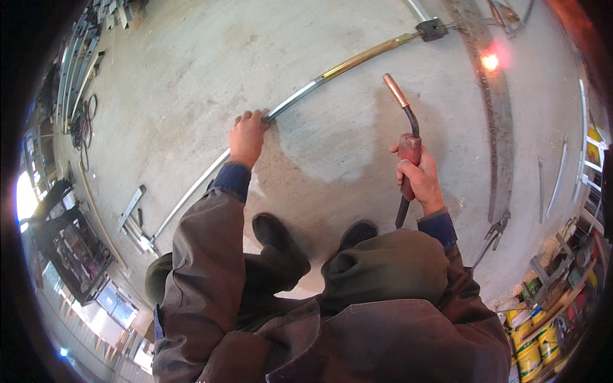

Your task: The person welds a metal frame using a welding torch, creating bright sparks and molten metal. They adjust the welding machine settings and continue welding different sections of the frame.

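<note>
My left hand (247, 137) is closed around a long, thin metal bar (297, 99) that slants across the concrete floor. Beyond the hand the bar turns from silvery to a brass-coloured stretch (367, 59), and its far end meets a small dark block (432, 29). The near part runs down to the left past my sleeve. In my right hand (421, 175) is a welding torch (409, 150) with a red handle, a bent dark neck and a copper-coloured nozzle. The nozzle points up and away, apart from the bar. The torch's dark cable drops toward my knee.
Locking pliers (495, 235) lie right of my knee, near a dark strip (488, 127) along the floor. A bright red glow (490, 62) shows at far right. Metal lengths (73, 70) and coiled cable (81, 127) lie left; yellow buckets (529, 357) stand at lower right.
</note>
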`<state>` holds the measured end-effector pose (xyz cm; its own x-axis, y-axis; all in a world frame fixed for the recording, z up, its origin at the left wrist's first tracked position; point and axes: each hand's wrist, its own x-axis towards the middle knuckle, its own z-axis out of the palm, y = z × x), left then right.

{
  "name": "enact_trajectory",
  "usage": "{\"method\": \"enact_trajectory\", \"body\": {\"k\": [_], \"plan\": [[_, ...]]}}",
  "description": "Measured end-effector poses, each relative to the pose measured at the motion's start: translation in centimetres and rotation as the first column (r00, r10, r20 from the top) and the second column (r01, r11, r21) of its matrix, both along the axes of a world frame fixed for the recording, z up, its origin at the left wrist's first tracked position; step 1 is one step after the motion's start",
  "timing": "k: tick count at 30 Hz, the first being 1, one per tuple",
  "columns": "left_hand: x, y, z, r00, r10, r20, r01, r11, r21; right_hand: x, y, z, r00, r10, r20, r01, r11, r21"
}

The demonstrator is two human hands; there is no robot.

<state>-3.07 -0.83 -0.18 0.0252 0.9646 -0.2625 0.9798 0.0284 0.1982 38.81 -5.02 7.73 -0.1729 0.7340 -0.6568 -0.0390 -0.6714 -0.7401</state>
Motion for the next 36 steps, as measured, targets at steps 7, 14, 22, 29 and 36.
{"method": "enact_trajectory", "body": {"k": [7,14,22,29,36], "plan": [[-0.5,-0.4,0.5,0.999,0.009,-0.040,-0.010,0.999,-0.034,-5.1,-1.5,-2.1,0.985,0.170,0.035,-0.171,0.985,0.027],[-0.3,-0.5,0.4,0.999,-0.001,-0.032,0.000,1.000,-0.021,-5.8,-1.7,-5.3,0.970,0.233,0.077,-0.238,0.968,0.079],[-0.3,-0.4,0.2,0.998,-0.020,-0.052,0.020,1.000,0.000,-6.9,-1.6,-7.5,0.947,0.218,0.234,-0.274,0.932,0.239],[-0.5,-0.6,0.2,0.999,-0.006,-0.039,0.006,1.000,0.000,-8.5,-0.8,-6.2,0.933,0.227,0.280,-0.291,0.932,0.215],[-0.2,-0.5,0.4,0.999,-0.009,-0.053,0.008,1.000,-0.011,-8.7,-0.7,-7.5,0.944,0.178,0.279,-0.252,0.933,0.256]]}}
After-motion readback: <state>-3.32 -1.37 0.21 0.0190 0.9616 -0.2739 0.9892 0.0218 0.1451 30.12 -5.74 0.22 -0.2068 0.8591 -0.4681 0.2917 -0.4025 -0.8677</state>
